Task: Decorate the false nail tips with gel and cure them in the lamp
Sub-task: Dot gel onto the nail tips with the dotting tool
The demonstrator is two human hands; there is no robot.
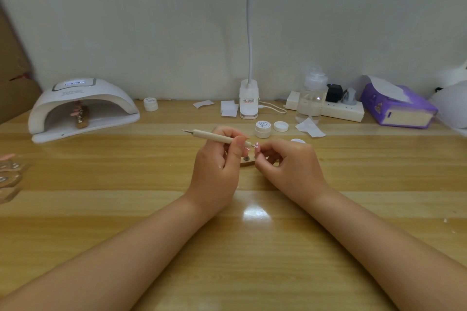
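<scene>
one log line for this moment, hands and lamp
left hand: holds dotting tool | right hand: pinches nail tip | tool tip at nail tip | curing lamp: holder with tips inside

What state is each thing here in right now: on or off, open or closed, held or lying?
Curing lamp: on, display lit, nail tips inside.
Dotting pen: held by left hand.
Nail tip: pinched by right hand.
Gel jar: closed.
Loose lid: lying off.

Pink nail tip at wooden tool's point
</scene>
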